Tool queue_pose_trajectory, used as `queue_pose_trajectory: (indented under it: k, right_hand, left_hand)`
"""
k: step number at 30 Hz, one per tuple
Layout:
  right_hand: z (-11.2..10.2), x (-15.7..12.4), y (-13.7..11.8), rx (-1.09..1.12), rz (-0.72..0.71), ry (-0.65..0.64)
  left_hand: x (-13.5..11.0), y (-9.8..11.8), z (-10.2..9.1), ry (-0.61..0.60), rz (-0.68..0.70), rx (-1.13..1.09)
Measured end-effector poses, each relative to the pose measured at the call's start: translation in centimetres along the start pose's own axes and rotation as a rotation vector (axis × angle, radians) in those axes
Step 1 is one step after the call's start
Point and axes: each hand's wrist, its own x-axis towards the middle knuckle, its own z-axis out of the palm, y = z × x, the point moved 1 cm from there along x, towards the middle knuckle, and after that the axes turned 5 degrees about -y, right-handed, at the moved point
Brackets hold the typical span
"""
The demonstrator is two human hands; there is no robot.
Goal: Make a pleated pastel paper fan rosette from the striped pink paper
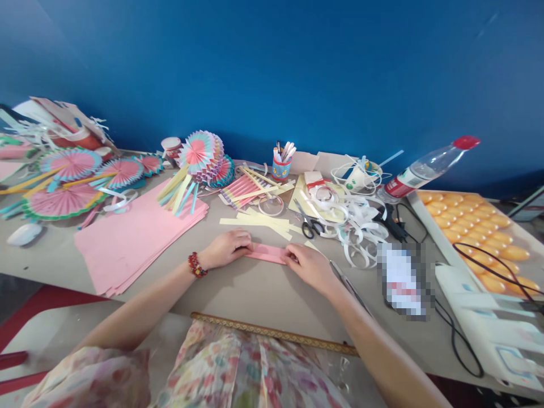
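A narrow folded strip of pink paper (267, 253) lies crosswise on the table in front of me. My left hand (229, 247) pinches its left end, fingers bent and pressed together. At the opposite end, my right hand (309, 264) grips the strip between thumb and fingers. Just beyond it are loose pale yellow paper strips (259, 221). A pair of black-handled scissors (311, 226) rests beyond my right hand, and a thin grey metal tool (346, 280) lies beside my right forearm, partly covered by it.
Pink paper sheets (140, 238) are stacked at left, near pleated paper fans (68, 170) and a white mouse (24, 234). Curled white strips (357, 221) heap at right, before a tilted plastic bottle (425, 170). A pen cup (281, 168) stands by the blue wall. Black cables (457, 334) trail at right.
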Motion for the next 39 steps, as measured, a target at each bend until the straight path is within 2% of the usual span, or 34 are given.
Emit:
queue_pose_trajectory:
  k: [12,17,21,28,32,39]
  right_hand:
    - [-0.3,-0.1,-0.3,0.022,0.011,-0.006]
    - [-0.7,-0.1,0.3,0.058,0.001,-0.035]
    - [-1.2,-0.3,1.1,0.148,-0.026,-0.087]
    - [-1.1,-0.4,1.3,0.140,-0.123,-0.041]
    - [-1.3,0.1,1.7,0.176,-0.062,-0.094]
    - [-1.7,0.8,2.8,0.248,-0.073,-0.194]
  left_hand:
    - [-0.2,0.0,0.3,-0.007,0.019,0.041]
    - [-0.2,0.1,0.5,0.000,0.024,0.081]
    - [-0.3,0.2,0.6,0.005,0.029,0.097]
    - [-0.4,0.4,0.6,-0.014,-0.003,0.086]
    - [-0.3,0.3,0.4,-0.026,-0.014,0.072]
    - [-0.1,0.4,0.3,-0.027,-0.020,0.063]
